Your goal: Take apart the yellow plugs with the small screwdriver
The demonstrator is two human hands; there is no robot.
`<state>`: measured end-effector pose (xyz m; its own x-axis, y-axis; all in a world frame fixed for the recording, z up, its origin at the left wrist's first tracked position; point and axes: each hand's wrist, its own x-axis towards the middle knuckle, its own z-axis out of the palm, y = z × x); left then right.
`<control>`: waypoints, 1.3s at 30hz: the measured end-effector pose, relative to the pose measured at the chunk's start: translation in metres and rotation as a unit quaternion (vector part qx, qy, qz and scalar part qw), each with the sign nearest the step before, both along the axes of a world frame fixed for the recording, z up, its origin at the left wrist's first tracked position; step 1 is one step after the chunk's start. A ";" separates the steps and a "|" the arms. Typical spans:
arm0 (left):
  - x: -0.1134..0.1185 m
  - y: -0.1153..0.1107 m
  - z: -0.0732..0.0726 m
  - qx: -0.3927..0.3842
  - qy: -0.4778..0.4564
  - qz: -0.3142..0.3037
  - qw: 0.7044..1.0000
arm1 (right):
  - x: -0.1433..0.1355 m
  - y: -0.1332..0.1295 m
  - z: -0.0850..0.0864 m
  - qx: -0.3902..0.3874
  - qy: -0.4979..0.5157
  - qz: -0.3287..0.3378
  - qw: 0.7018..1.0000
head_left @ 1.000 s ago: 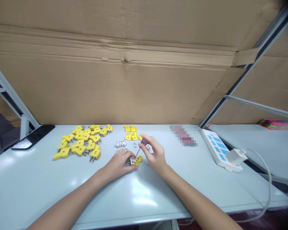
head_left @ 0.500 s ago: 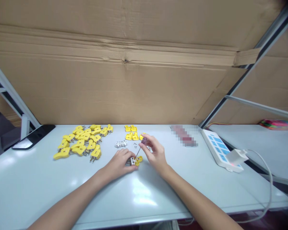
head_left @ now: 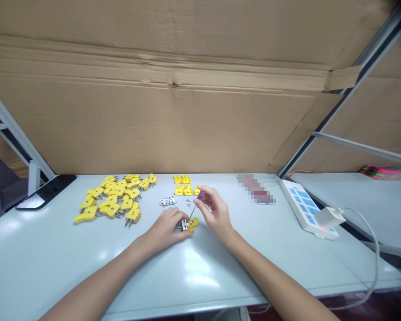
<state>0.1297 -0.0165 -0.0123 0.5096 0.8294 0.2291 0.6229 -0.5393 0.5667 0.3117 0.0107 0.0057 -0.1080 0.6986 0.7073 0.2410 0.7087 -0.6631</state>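
Observation:
My left hand (head_left: 169,226) is closed on an electrical plug (head_left: 185,224), gripping its white pin block, with a yellow shell half (head_left: 193,224) at its right side. Between the fingertips of my right hand (head_left: 215,212) is the purple handle of a screwdriver (head_left: 201,195). Its thin shaft slants down to the left, and the tip meets the plug close to my left fingers; the exact contact is too small to make out. Small screws (head_left: 188,203) lie just beyond. White pin blocks (head_left: 168,201) sit behind my left hand, and yellow shell halves (head_left: 183,190) are farther back.
Many yellow plugs (head_left: 111,196) are heaped at the left. A black phone-like slab (head_left: 47,192) lies at the far left. On the right stands a white power strip (head_left: 304,209) with a charger (head_left: 329,218) and cable. A cardboard wall (head_left: 173,129) closes off the back.
Both hands stay in nearly the same place, with the screwdriver still against the plug. The right fingers have shifted very slightly on the handle.

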 end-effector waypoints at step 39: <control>0.000 -0.002 0.000 0.010 0.031 0.001 0.999 | 0.000 -0.002 -0.009 -0.066 0.041 0.093 0.993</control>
